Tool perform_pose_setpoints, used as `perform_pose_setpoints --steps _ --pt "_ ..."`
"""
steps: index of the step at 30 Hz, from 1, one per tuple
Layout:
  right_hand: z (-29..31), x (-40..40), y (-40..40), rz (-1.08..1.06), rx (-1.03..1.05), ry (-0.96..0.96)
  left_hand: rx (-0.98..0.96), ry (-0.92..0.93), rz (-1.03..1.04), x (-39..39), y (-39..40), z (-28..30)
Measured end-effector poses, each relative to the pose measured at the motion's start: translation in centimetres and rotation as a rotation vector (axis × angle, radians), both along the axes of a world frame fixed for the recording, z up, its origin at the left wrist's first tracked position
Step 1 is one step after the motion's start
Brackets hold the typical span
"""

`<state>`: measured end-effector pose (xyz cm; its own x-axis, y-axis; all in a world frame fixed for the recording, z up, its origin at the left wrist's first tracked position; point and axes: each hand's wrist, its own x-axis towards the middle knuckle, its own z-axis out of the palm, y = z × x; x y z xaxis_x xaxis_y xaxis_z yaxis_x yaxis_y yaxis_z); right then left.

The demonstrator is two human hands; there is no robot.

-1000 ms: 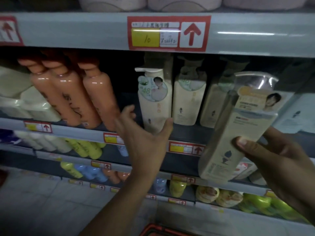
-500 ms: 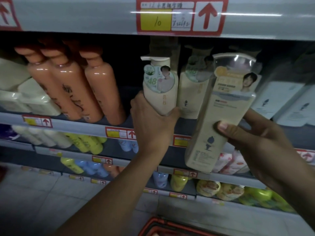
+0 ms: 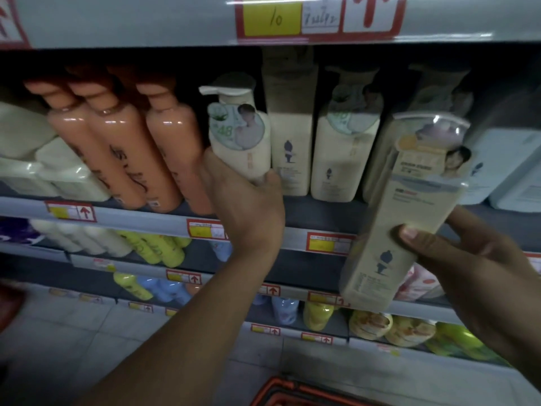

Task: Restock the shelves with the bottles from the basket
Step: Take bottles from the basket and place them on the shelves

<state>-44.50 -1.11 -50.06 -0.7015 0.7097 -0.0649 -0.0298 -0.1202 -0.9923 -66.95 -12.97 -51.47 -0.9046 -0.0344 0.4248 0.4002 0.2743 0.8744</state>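
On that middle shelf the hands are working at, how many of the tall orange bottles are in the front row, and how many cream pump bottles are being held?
Orange bottles in the front row: 3
Cream pump bottle on the shelf, gripped by the left hand: 1
Cream boxed bottle held off the shelf by the right hand: 1
Total: 5

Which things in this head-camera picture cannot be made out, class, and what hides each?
- Basket: cut off by the bottom edge; contents unseen.
- Price tag: its top cut off by the upper edge.
- Left hand grip: fingers hidden behind the pump bottle.
- Boxed bottle in the right hand: print blurred.
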Motion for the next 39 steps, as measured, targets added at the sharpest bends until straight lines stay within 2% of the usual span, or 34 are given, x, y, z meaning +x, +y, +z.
perform_pose_setpoints --steps 14,19,28,34,39 --pt "-0.5 1.0 -0.9 -0.071 0.005 -0.040 -0.070 0.006 0.015 -0.2 1.5 -0.7" --pt "-1.1 1.4 -1.5 -0.041 0.015 -0.045 -0.159 -0.005 0.055 0.6 1.2 -0.9" --pt "-1.4 1.7 -1.9 -0.071 -0.026 -0.021 -0.095 -0.004 0.062 1.9 1.3 -1.4" --pt "-2.0 2.4 -1.8 -0.044 0.014 -0.011 -0.106 0.025 0.005 3.5 -0.2 -2.0" --pt "-1.9 2.9 -1.8 -0.050 0.004 -0.002 -0.312 0.061 -0.180 4.0 -1.7 -4.6"
